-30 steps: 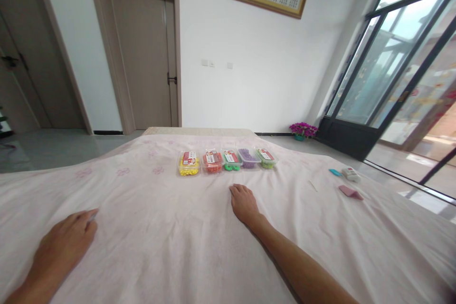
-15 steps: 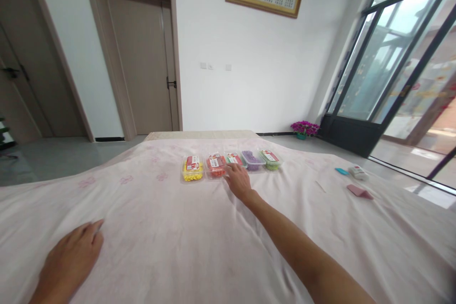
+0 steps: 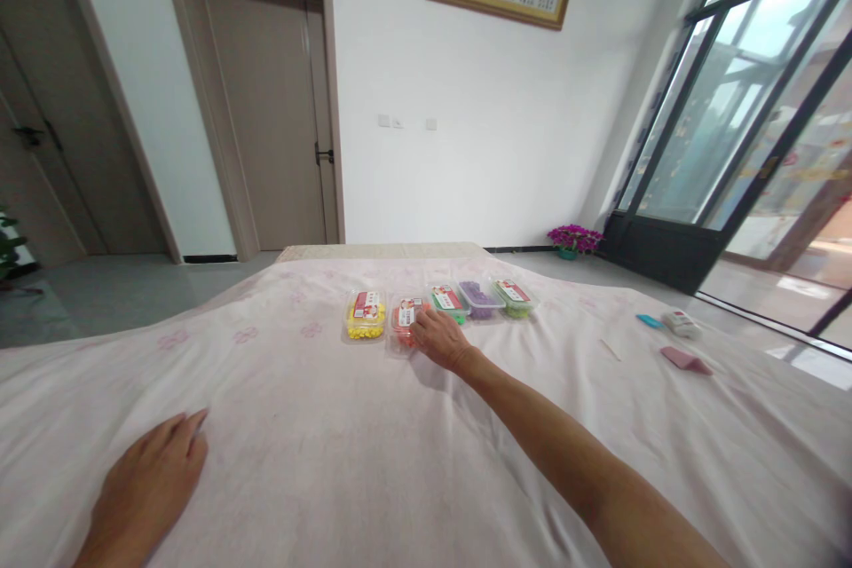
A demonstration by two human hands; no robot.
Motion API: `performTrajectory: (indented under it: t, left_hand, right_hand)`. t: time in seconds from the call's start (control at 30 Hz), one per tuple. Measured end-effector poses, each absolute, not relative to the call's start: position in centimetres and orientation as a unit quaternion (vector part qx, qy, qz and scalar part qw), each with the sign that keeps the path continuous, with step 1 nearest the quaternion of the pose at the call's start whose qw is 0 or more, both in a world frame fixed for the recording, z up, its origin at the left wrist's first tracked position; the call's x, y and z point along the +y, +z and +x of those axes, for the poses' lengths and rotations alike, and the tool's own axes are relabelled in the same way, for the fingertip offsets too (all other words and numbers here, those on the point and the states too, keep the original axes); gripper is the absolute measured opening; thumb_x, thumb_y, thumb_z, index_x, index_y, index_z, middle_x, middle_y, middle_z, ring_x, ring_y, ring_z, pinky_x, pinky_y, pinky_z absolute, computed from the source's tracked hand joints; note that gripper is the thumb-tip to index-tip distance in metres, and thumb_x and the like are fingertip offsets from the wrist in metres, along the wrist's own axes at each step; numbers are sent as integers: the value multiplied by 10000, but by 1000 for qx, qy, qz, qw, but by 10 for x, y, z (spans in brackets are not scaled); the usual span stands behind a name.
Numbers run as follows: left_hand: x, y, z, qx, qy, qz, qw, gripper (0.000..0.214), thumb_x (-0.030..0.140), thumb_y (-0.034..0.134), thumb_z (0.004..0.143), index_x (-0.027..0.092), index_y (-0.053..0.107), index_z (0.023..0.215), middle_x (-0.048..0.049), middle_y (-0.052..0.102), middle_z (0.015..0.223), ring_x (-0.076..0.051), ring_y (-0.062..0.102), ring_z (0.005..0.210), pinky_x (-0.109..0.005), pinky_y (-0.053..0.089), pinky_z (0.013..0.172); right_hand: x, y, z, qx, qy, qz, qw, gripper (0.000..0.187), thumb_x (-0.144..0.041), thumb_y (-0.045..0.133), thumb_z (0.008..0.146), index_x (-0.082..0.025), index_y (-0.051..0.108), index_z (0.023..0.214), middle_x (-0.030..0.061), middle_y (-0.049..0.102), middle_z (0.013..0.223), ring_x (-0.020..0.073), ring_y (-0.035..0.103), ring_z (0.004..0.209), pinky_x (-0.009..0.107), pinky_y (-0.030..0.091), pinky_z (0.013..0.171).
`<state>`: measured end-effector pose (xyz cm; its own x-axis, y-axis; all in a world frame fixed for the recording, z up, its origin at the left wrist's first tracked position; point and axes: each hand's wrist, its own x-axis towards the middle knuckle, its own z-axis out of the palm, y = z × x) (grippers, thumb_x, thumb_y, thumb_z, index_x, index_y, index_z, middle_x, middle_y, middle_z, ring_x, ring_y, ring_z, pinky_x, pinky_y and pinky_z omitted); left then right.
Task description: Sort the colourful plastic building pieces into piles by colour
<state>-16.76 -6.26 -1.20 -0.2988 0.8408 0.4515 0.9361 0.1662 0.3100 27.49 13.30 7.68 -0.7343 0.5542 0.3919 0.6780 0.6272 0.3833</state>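
Five small clear boxes of coloured pieces lie in a row on the pink sheet (image 3: 299,426): yellow (image 3: 366,316), red (image 3: 403,325), green (image 3: 447,300), purple (image 3: 479,296) and light green (image 3: 514,295). My right hand (image 3: 440,339) reaches out to the red box, with its fingers curled on that box's right edge. The red box sits a little nearer to me than the others. Low at the left, my left hand (image 3: 152,485) lies flat on the sheet with its fingers stretched out, holding nothing.
At the right of the sheet lie a thin stick (image 3: 610,350), a blue piece (image 3: 648,320), a small white pack (image 3: 680,323) and a pink wedge (image 3: 685,360). Beyond the bed are a door (image 3: 270,115), a flower pot (image 3: 572,241) and glass sliding doors (image 3: 745,124).
My right hand has reached forward from the bare sheet to the row of boxes, closed on the red box and drawn it slightly towards me. My left hand has stayed flat on the sheet.
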Motion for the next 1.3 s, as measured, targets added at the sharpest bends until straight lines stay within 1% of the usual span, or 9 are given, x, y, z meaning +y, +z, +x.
performTrajectory:
  t: [0.27, 0.37, 0.5, 0.6, 0.73, 0.8, 0.93, 1.1, 1.3]
  left_hand:
    - [-63, -2, -141, -714, -285, -637, 61, 478, 441, 435, 836, 204, 712, 1145, -119, 704, 1249, -323, 581, 1251, -472, 364, 1151]
    - [-58, 9, -103, -695, -340, -631, -53, 536, 496, 427, 894, 193, 650, 1275, -117, 658, 1336, -295, 552, 1300, -446, 369, 1153]
    - [-46, 29, -51, -667, -407, -567, -262, 633, 600, 365, 932, 178, 581, 1351, -138, 593, 1424, -271, 538, 1331, -416, 378, 1146]
    - [-37, 37, -23, -640, -433, -551, -315, 656, 616, 397, 915, 158, 568, 1353, -161, 589, 1421, -274, 527, 1342, -399, 349, 1158]
    - [-31, 33, 3, -630, -460, -509, -364, 743, 551, 572, 864, 172, 425, 1486, -163, 630, 1358, -288, 599, 1245, -425, 374, 1124]
    - [-31, 30, 11, -613, -500, -490, -366, 765, 493, 626, 853, 176, 394, 1510, -168, 590, 1409, -283, 570, 1281, -420, 337, 1150]
    - [-28, 31, 12, -570, -592, -437, -365, 701, 428, 685, 836, 205, 467, 1464, -142, 538, 1473, -269, 508, 1355, -399, 303, 1181]
    - [-11, 31, -10, -516, -658, -352, -420, 778, 476, 713, 825, 245, 412, 1504, -136, 625, 1379, -265, 627, 1217, -453, 441, 1093]
    - [-4, 31, -30, -449, -682, -297, -496, 626, 481, 696, 826, 191, 589, 1370, -140, 645, 1367, -276, 631, 1223, -443, 474, 1075]
  right_hand:
    - [27, 75, 223, -912, -219, -248, 244, 165, -265, 561, 974, -183, 660, 870, 49, 637, 827, 182, 508, 759, 335, 335, 660]
    - [6, 82, 202, -928, -152, -215, 264, 203, -357, 572, 968, -205, 674, 878, 37, 662, 833, 185, 531, 777, 333, 358, 683]
    - [21, 92, 204, -886, 5, -281, 369, 283, -350, 448, 1028, -230, 704, 1021, 51, 715, 977, 179, 591, 904, 320, 414, 839]
    - [54, 84, 220, -749, 146, -438, 476, 337, -345, 412, 1010, -215, 713, 1087, 94, 710, 1112, 212, 605, 1032, 357, 429, 940]
    - [84, 54, 233, -579, 447, -480, 484, 431, -465, 460, 929, -164, 724, 1088, 109, 729, 1078, 203, 648, 885, 321, 497, 753]
    - [86, 39, 232, -523, 506, -458, 511, 451, -508, 544, 858, -150, 741, 1050, 107, 738, 1044, 202, 652, 865, 297, 491, 707]
    - [79, 25, 223, -498, 521, -437, 538, 422, -464, 634, 774, -142, 760, 1015, 86, 753, 898, 193, 653, 796, 277, 474, 673]
    - [63, 31, 211, -530, 500, -439, 525, 365, -365, 641, 749, -146, 761, 1015, 37, 717, 802, 130, 558, 608, 256, 449, 578]
    - [60, 28, 203, -550, 489, -445, 510, 387, -369, 630, 772, -146, 766, 1056, 46, 727, 836, 115, 537, 569, 251, 449, 546]
